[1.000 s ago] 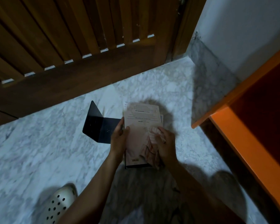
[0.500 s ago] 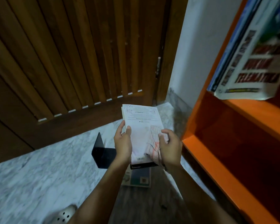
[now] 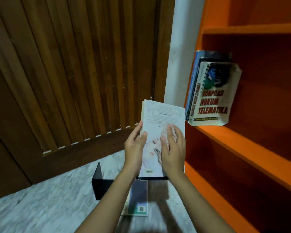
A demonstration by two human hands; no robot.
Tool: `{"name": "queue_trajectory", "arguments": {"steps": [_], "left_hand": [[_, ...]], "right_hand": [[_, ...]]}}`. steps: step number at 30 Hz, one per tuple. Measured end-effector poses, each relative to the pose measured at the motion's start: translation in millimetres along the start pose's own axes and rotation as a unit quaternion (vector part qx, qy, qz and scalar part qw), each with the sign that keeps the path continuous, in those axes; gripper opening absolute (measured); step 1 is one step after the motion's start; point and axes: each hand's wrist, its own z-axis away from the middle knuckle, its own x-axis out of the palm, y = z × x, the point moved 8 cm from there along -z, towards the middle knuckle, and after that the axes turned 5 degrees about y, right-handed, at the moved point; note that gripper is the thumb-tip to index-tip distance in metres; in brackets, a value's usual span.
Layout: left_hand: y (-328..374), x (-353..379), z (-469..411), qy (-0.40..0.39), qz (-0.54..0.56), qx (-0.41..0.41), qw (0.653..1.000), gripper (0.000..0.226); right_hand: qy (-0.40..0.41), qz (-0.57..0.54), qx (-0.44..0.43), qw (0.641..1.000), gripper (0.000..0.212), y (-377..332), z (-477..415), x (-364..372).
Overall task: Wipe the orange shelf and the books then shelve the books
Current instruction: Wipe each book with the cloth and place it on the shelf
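Two hands on one book (image 3: 163, 125): left fingers (image 3: 142, 132) clamping its edge, right fingers (image 3: 172, 133) (over a cloth (image 3: 164, 130)) flat on its cover.

Orange shelf (image 3: 238, 142), white-covered red-lettered book (image 3: 215, 98), black bookend (image 3: 99, 180), grey-veined marble floor (image 3: 40, 212), brown slatted door (image 3: 74, 73).

There is only one view, from the camera on my head, wide-angle, looking forward and down over my forearms. It sits close to my left hand (image 3: 135, 149) and right hand (image 3: 172, 148), which fill the lower centre. Ahead is the wooden door (image 3: 74, 73); the orange shelf (image 3: 242, 140) runs along the right edge, and the marble floor (image 3: 40, 207) lies below.
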Motion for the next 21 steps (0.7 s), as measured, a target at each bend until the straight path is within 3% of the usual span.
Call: {"name": "queue_trajectory", "arguments": {"steps": [4,7,9,10,12,13,15,17,19,21], "left_hand": [[12.2,25.7,12.9,-0.063,-0.030,0.027,0.997,0.038],[19.3,29.1,13.3,-0.046,-0.050,0.056,0.996,0.037],[20.1,25.3,12.6,-0.031,-0.048,0.054,0.997,0.035],[19.9,23.3,12.7,-0.030,-0.037,0.045,0.998,0.035],[17.8,19.8,12.3,-0.030,-0.002,0.012,0.999,0.033],[17.2,18.2,12.1,-0.026,0.007,0.001,1.000,0.032],[17.0,16.7,11.6,-0.018,0.003,0.003,1.000,0.031],[13.4,17.4,9.4,-0.007,-0.002,0.007,1.000,0.032],[10.2,17.2,6.6,0.014,-0.002,0.009,1.000,0.033],[9.9,11.4,3.5,0.048,0.010,0.013,0.999,0.034]], "right_hand": [[0.076,-0.061,0.039,0.995,0.041,-20.2,-61.6,-26.3],[-0.020,-0.063,-0.108,0.992,0.037,-68.5,-83.9,-15.4],[-0.093,-0.013,-0.228,0.969,0.038,-85.0,-79.9,-3.9],[-0.102,-0.002,-0.241,0.965,0.038,-79.3,-81.2,-3.6],[-0.035,-0.005,-0.164,0.986,0.037,-47.3,-93.5,-14.4],[0.019,-0.011,-0.075,0.997,0.035,-22.5,-99.9,-23.6],[0.102,-0.028,0.124,0.987,0.033,22.0,-95.4,-35.6],[0.100,-0.040,0.167,0.980,0.035,22.0,-78.4,-28.4],[0.019,-0.059,0.037,0.997,0.036,-14.4,-59.2,-10.1],[-0.073,-0.039,-0.119,0.989,0.038,-42.0,-38.3,4.9]]}}
